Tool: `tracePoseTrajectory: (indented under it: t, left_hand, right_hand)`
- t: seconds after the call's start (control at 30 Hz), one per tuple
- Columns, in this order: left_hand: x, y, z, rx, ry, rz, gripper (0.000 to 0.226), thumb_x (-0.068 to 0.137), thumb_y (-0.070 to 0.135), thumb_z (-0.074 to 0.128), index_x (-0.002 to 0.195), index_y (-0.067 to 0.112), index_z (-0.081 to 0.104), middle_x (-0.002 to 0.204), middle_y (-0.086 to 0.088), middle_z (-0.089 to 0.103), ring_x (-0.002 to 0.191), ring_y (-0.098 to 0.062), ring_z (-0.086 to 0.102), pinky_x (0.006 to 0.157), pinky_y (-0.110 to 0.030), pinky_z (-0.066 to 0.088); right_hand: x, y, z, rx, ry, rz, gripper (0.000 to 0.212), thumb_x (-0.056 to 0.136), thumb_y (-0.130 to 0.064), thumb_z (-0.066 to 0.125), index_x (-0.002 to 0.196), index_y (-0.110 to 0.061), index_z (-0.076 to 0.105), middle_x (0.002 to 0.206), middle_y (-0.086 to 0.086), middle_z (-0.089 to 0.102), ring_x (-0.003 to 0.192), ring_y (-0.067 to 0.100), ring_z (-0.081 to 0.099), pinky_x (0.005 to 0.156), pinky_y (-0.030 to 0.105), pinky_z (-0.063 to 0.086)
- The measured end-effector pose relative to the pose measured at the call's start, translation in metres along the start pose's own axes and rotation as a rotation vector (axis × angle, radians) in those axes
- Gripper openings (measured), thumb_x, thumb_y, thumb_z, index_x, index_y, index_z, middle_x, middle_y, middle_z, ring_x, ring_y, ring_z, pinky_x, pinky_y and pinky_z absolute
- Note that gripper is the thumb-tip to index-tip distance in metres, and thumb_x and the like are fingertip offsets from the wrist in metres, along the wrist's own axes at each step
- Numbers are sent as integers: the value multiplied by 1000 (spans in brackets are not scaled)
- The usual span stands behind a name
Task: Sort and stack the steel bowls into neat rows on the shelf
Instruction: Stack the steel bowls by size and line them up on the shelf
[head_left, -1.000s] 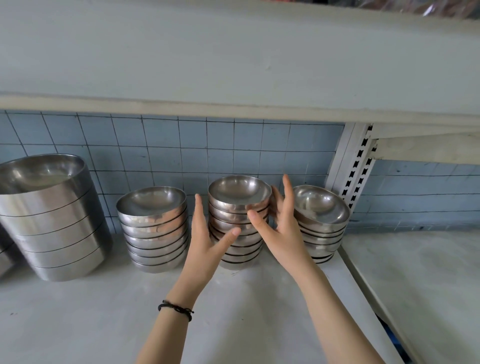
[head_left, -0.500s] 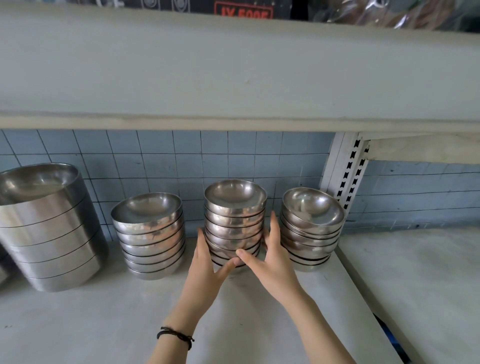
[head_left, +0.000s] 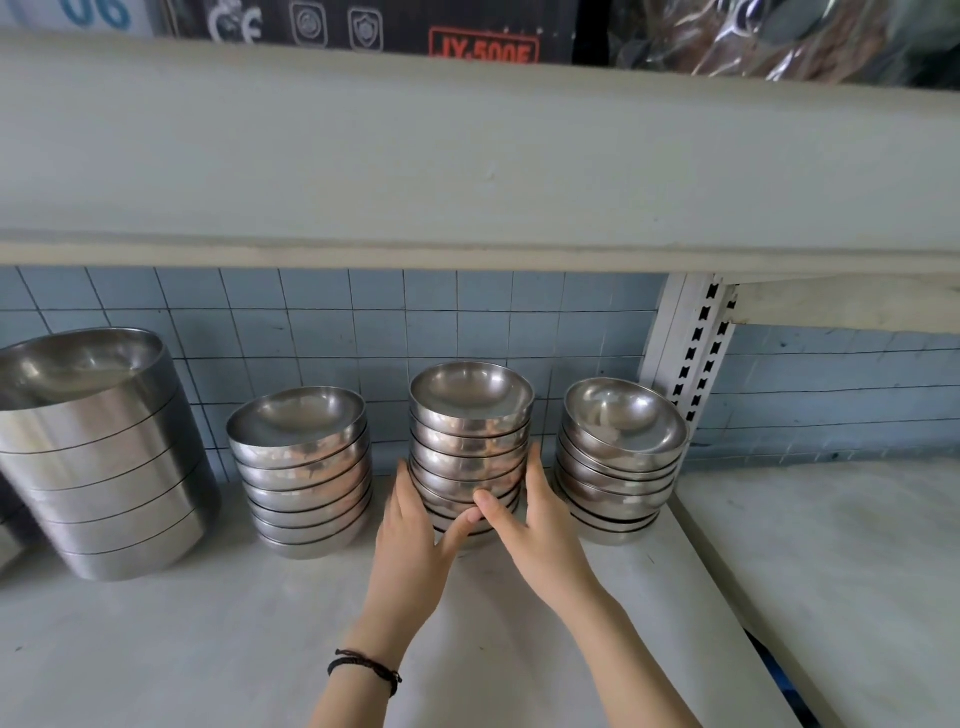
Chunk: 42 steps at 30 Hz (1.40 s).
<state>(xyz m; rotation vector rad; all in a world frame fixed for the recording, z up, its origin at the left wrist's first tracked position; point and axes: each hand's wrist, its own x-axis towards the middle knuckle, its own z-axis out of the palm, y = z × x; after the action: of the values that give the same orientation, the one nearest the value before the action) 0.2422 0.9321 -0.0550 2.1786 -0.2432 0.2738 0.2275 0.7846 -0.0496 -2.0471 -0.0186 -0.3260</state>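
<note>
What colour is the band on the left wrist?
Black: a thin braided band around the left wrist, clearest in the head view.

The middle bowl stack (head_left: 470, 441) is standing on the shelf (head_left: 208, 649) between the fingers (head_left: 408, 483) of the left hand (head_left: 410, 551) and those of the right hand (head_left: 540, 540), touching both. The left stack (head_left: 306, 478) is sitting just left of the left fingers, the large stack (head_left: 98, 467) farther left, and the right stack (head_left: 618, 467) just right of the right fingers.
</note>
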Motion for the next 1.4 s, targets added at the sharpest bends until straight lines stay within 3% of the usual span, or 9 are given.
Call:
tracePoseTrajectory:
  t: [0.2,0.33,0.5,0.57,0.63,0.73,1.07,1.2,1.4]
  left_hand:
    - [0,-5,7,-11,-2,-21,116,68,76,40,151,5,2,160,-8,13,148,-20,12,118,-34,20]
    - [-1,-9,1,91,-42,-42,115,69,78,36,152,8,-4,161,-8,8,148,-21,12,115,-34,24]
    - [-13,-14,-18,511,-141,-57,88,88,67,41,151,14,11,147,-2,41,133,-20,42,95,-30,43]
    - [-22,-10,-25,681,-117,5,67,90,64,40,141,21,33,131,5,53,120,-16,50,85,-27,45]
    - [-31,-4,-31,752,-112,42,50,91,61,42,126,26,45,123,9,56,112,-14,53,82,-26,45]
    - [-46,3,-33,803,-145,63,50,93,58,41,133,29,45,131,11,51,119,-12,50,89,-26,43]
    - [-104,77,31,633,-126,137,65,92,62,40,146,28,29,151,11,36,131,-13,43,99,-30,40]
    - [-115,108,65,544,-108,170,68,91,63,38,148,28,26,153,12,33,134,-10,40,102,-29,39]
    - [-107,140,87,415,41,193,68,91,60,42,148,27,25,152,14,32,128,-12,46,89,-29,46]
  right_hand:
    - [1,2,2,-7,3,18,89,91,-50,59,157,-22,5,143,-19,49,130,-5,42,94,-1,28]
    - [-1,2,-5,-14,-19,-10,86,91,-52,59,156,-29,8,132,-45,37,120,-27,34,89,-8,24]
    - [-7,-3,-24,-188,-95,-28,66,93,-47,58,148,-45,22,129,-46,32,121,-23,35,89,-8,23]
    - [-11,0,-32,-284,-118,-33,62,95,-42,57,150,-32,29,135,-35,36,133,-4,37,97,-2,24]
    - [-17,2,-40,-388,-131,-19,59,96,-40,55,149,-21,36,147,-13,44,138,10,38,106,15,30]
    - [-30,3,-52,-458,-129,-27,50,96,-40,55,142,-24,48,144,-9,50,132,9,45,104,25,38]
    - [-101,29,-144,-558,-145,-73,53,95,-38,56,145,-32,41,147,-14,45,132,7,44,98,19,37]
    - [-122,45,-190,-597,-130,-30,55,97,-40,52,149,-32,35,152,-13,39,135,9,44,103,25,41]
    - [-117,56,-216,-543,-103,-28,55,96,-39,55,147,-27,39,149,-9,44,133,12,46,105,26,41]
